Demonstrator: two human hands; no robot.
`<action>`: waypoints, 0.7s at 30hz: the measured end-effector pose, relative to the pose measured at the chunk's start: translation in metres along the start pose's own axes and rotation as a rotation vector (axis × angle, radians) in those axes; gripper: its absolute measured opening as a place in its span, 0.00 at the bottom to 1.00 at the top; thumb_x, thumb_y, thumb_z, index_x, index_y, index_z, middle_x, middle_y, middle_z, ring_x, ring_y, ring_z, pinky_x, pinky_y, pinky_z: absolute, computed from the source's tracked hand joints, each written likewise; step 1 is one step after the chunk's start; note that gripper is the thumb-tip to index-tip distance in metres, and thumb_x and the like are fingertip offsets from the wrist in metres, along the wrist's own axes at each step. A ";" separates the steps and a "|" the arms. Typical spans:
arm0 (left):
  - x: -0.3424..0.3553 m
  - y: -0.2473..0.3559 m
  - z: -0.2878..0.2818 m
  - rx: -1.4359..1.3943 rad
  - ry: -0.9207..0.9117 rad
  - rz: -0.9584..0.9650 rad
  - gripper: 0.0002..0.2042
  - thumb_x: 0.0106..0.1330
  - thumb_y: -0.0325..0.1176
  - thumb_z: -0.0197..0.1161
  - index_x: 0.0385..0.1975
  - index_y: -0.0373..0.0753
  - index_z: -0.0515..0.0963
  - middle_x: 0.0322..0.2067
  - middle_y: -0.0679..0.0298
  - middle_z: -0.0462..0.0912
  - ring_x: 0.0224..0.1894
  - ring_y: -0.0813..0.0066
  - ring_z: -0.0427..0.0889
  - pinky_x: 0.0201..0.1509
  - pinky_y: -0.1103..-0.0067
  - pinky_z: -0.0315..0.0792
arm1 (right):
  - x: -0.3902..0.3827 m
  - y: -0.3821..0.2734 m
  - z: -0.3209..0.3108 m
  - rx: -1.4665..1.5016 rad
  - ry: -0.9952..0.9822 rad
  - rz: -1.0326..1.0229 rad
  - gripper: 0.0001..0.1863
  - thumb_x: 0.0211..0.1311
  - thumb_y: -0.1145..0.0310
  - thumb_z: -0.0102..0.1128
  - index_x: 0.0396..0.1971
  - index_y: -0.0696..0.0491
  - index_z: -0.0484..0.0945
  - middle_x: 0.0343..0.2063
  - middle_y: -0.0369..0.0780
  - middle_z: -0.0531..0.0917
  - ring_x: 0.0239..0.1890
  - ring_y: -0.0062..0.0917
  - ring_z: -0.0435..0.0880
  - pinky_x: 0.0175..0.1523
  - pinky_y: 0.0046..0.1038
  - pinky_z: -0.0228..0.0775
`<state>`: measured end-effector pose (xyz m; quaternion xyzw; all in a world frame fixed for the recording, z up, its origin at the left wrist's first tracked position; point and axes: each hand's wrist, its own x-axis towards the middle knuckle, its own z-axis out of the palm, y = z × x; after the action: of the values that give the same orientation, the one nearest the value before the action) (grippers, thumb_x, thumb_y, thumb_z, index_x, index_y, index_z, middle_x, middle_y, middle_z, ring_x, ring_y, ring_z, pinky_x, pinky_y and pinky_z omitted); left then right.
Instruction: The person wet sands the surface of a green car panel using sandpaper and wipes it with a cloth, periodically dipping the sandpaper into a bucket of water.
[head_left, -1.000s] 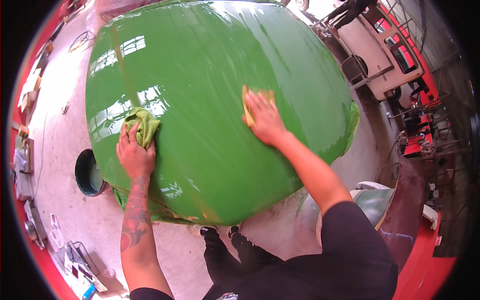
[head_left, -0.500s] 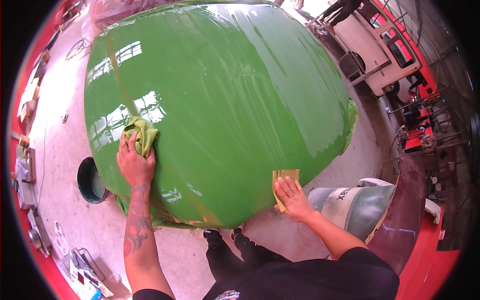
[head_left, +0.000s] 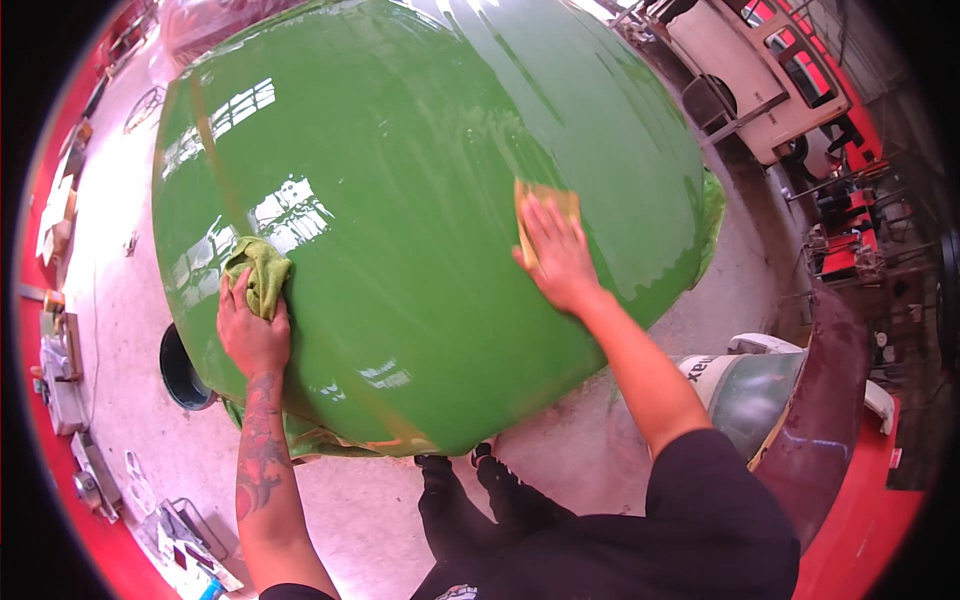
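Observation:
A large, glossy green car hood (head_left: 420,250) fills the middle of the view, its surface wet and streaked. My left hand (head_left: 252,330) grips a crumpled light green cloth (head_left: 262,272) and rests on the hood's left side. Toward the right of the middle, my right hand (head_left: 556,255) lies nearly flat over a folded yellowish sheet of sandpaper (head_left: 548,196), pressing it to the paint. Fingers and sheet are slightly smeared by motion. The palm hides the sheet's near part.
A dark bucket (head_left: 183,368) stands on the floor left of the hood. At right are a green and white drum (head_left: 745,400) and a maroon body panel (head_left: 825,400). A beige vehicle body part (head_left: 745,80) stands far right; tools (head_left: 185,550) lie lower left.
My right hand has slid the sandpaper from the hood's near right edge farther out over the hood. My left hand and the cloth stay at about the same spot. The view has shifted slightly.

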<state>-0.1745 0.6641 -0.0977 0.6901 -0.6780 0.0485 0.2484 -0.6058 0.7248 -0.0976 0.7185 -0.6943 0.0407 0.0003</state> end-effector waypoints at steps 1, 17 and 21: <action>0.000 0.002 0.000 0.009 -0.004 0.000 0.29 0.54 0.39 0.67 0.59 0.50 0.71 0.63 0.56 0.68 0.63 0.57 0.69 0.67 0.65 0.59 | -0.047 0.004 -0.004 0.009 -0.013 -0.002 0.38 0.70 0.46 0.44 0.73 0.47 0.47 0.74 0.36 0.49 0.75 0.34 0.46 0.74 0.48 0.39; -0.001 0.019 0.000 -0.008 -0.027 -0.022 0.29 0.54 0.39 0.67 0.59 0.49 0.71 0.63 0.56 0.68 0.64 0.56 0.68 0.67 0.65 0.60 | 0.167 0.032 -0.006 0.014 -0.023 0.113 0.41 0.69 0.38 0.38 0.73 0.48 0.47 0.74 0.36 0.49 0.75 0.35 0.48 0.74 0.49 0.40; -0.001 0.014 0.004 -0.009 -0.020 0.006 0.29 0.54 0.39 0.67 0.59 0.49 0.71 0.63 0.55 0.68 0.63 0.56 0.68 0.67 0.65 0.60 | 0.134 0.035 -0.002 0.031 -0.028 0.116 0.40 0.69 0.39 0.36 0.73 0.47 0.48 0.74 0.35 0.49 0.75 0.34 0.48 0.75 0.48 0.40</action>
<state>-0.1889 0.6634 -0.0980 0.6872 -0.6828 0.0393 0.2448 -0.6363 0.5904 -0.0899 0.6775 -0.7340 0.0416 -0.0228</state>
